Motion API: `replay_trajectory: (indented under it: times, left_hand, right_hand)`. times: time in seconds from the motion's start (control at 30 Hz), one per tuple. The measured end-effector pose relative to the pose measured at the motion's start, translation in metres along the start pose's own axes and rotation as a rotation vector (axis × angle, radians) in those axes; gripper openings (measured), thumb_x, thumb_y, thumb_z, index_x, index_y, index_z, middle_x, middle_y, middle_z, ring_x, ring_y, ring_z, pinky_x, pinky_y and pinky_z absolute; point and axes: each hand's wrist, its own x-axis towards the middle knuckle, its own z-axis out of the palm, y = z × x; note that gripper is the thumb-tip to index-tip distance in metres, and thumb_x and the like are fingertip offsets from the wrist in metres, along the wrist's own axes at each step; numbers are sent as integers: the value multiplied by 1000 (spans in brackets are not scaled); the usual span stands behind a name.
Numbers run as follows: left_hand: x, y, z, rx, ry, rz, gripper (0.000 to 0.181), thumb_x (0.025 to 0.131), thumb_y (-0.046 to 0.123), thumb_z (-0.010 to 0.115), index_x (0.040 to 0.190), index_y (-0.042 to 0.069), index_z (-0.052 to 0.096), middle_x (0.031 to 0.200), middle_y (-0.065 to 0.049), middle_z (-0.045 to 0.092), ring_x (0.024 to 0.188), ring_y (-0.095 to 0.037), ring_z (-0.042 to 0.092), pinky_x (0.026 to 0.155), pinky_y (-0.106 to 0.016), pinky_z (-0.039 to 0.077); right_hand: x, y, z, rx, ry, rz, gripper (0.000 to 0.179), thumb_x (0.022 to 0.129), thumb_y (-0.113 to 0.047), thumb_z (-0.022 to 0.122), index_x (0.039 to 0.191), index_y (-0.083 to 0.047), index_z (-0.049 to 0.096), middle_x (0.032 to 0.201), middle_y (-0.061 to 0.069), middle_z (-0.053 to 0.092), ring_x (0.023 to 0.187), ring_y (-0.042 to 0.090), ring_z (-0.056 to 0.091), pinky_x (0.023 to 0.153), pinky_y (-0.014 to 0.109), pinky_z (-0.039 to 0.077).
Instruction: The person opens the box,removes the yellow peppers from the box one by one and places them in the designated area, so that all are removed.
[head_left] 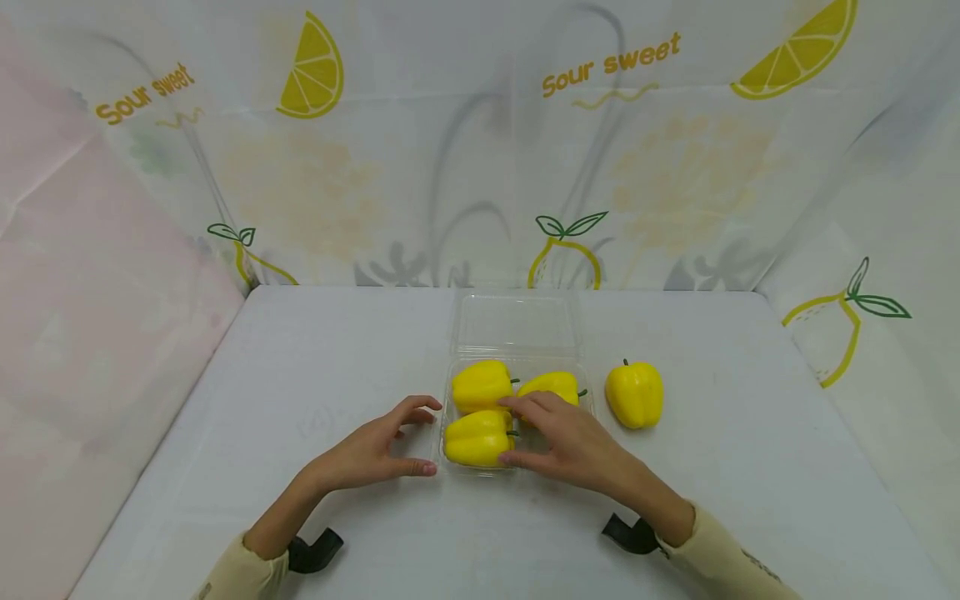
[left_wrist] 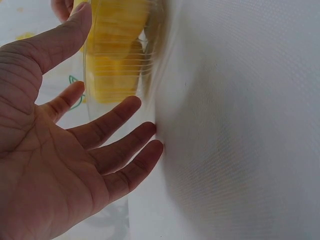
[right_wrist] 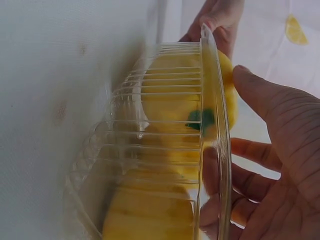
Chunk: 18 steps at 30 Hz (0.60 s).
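Note:
A clear plastic clamshell box point(head_left: 589, 404) stands with its lid point(head_left: 517, 323) folded back. Three yellow bell peppers lie inside: a back-left pepper point(head_left: 480, 385), a front-left pepper point(head_left: 476, 438) and a right pepper point(head_left: 551, 382), partly hidden by my right hand point(head_left: 573, 442). That hand reaches over the box and holds the stem end of the front-left pepper between thumb and fingers. My left hand point(head_left: 367, 450) is at the box's left side, fingers spread and holding nothing. The left wrist view shows its palm point(left_wrist: 55, 175) beside the ribbed box wall point(left_wrist: 117, 65).
Another yellow bell pepper point(head_left: 634, 395) stands on the white table point(head_left: 337, 350), right of the box. A printed lemon curtain point(head_left: 420, 167) hangs behind the table and along its sides. Black wrist mounts point(head_left: 317, 551) show under both forearms.

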Motion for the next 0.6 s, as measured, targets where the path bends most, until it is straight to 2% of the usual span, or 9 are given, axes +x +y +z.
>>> replay_trajectory:
  times: [0.3,0.47,0.6]
  left_hand:
    - [0,2,0,-6,5,-35,74,83,39,80,141,30,36,137,-3,55,130,-26,49,103,-56,37]
    - [0,2,0,-7,4,-25,72,84,38,79,141,29,36,137,-4,55,129,-29,49,102,-59,37]
    - [0,2,0,-15,7,-36,72,83,38,80,141,30,37,136,-3,55,129,-27,49,103,-58,37]
  right_hand:
    - [3,-4,3,-42,-20,27,68,84,-60,68,137,-20,55,118,-4,60,103,11,57,87,34,51]
    - [4,-6,5,-56,-32,35,72,82,-63,67,137,-19,55,118,-4,60,103,12,57,88,34,50]
    - [5,-7,8,-70,-44,37,73,80,-60,72,137,-18,55,116,-5,60,100,11,57,88,33,50]
